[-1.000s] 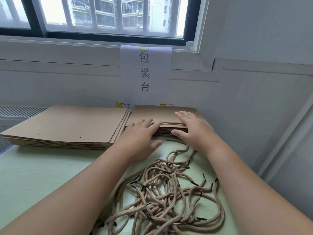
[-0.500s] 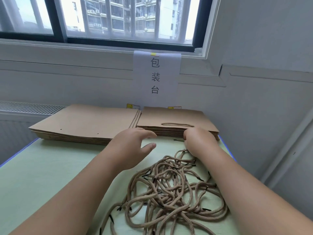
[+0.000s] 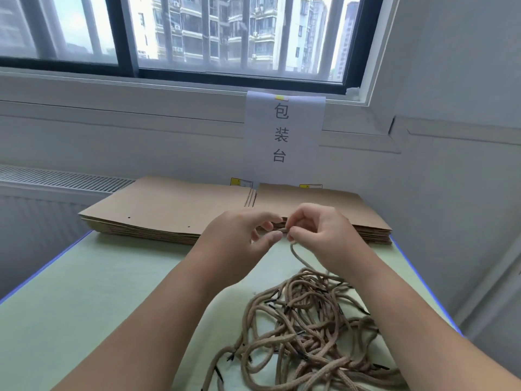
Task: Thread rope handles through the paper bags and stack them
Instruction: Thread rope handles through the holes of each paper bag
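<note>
White paper sign [image 3: 284, 134] on wall, vertical characters 包装台, yellow stickers [image 3: 241, 182] unreadable

Right hand [image 3: 324, 238] off the bag stack [image 3: 338, 204], now with a rope end [image 3: 298, 256] in its pinch, left hand [image 3: 236, 244] alongside.

Head cam, wide, fwd+down, close over table [image 3: 84, 292].

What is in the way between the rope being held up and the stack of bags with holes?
Nothing visible except the person's own left hand, beside the rope that the right hand pinches; the holed stack lies uncovered.
</note>
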A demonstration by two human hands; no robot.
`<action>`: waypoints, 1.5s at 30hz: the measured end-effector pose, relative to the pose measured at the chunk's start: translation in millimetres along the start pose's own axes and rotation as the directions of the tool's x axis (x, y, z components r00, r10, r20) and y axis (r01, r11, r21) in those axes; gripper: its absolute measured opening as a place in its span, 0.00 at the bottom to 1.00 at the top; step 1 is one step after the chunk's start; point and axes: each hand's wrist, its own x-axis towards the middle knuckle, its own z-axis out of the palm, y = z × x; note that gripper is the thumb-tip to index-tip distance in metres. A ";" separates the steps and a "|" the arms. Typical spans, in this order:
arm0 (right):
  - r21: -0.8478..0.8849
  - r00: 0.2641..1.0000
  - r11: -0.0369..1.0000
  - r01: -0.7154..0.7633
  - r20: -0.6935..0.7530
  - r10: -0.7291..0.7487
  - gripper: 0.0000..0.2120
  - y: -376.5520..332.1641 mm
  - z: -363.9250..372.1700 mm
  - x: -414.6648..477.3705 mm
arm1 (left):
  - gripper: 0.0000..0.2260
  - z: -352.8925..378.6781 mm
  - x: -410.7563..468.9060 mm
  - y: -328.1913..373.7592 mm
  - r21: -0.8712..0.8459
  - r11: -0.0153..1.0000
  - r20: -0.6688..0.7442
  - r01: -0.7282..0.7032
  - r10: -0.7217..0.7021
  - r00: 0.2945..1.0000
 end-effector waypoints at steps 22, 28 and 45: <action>0.203 0.993 0.972 0.114 -0.061 -0.104 0.07 21.6 24.4 -3.0 | 0.05 1.9 1.2 -5.0 0.067 0.997 0.036 0.028 -0.031 0.999; -0.033 0.985 0.985 0.169 -0.035 -0.170 0.07 24.4 24.9 -3.3 | 0.05 -0.6 -0.4 -3.4 0.121 0.993 -0.005 0.004 -0.004 1.000; -0.183 0.986 0.972 0.147 -0.055 -0.160 0.11 30.8 24.1 -1.5 | 0.26 -20.8 4.0 -39.7 0.544 0.719 0.041 0.433 -0.538 0.842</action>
